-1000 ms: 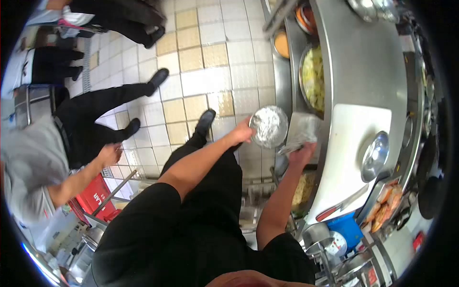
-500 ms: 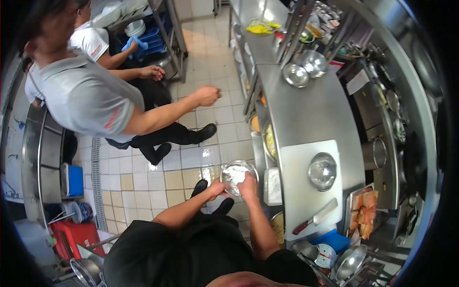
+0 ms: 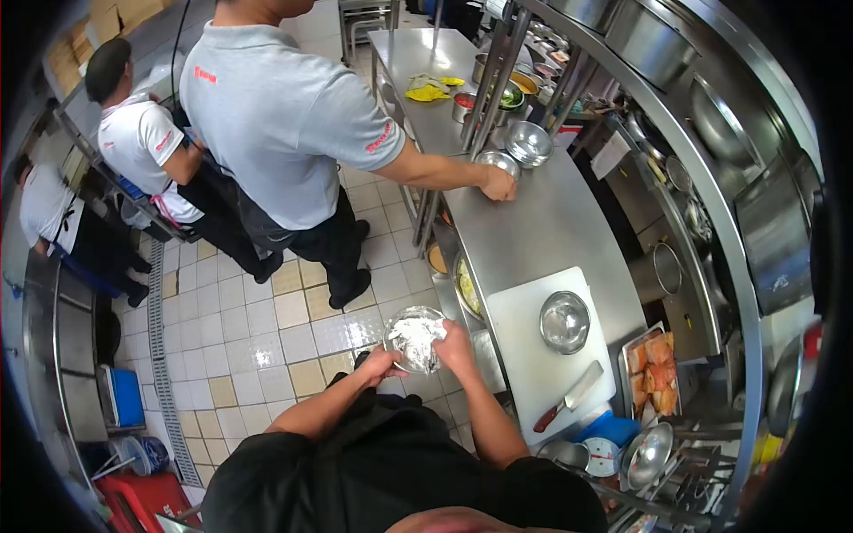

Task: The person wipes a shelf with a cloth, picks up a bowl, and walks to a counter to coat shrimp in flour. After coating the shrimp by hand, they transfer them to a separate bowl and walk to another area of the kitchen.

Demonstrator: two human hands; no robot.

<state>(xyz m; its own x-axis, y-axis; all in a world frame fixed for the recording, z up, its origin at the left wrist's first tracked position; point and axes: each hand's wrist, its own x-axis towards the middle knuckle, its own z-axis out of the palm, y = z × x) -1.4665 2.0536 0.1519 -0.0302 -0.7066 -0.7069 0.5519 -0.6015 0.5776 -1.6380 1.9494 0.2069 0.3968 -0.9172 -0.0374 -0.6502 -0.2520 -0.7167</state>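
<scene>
A metal bowl (image 3: 414,339) with white, powdery or creamy contents is held over the tiled floor, left of the steel counter. My left hand (image 3: 381,365) is closed on its lower left rim. At its right side, my right hand (image 3: 454,345) grips the rim, with the fingers partly hidden. On the counter to the right, a white cutting board (image 3: 515,329) bears an empty metal bowl (image 3: 564,322) and a cleaver (image 3: 569,396) with a red handle.
A co-worker in grey (image 3: 275,115) stands ahead, one hand at a metal bowl (image 3: 498,165) on the counter (image 3: 524,240). Two people in white are farther left. A tray of orange-pink pieces (image 3: 653,373) lies right of the board. Steel shelving rises at right.
The co-worker in grey has turned and reached to the counter bowl. My view has shifted. The bowl is still in both my hands, its white contents now more visible.
</scene>
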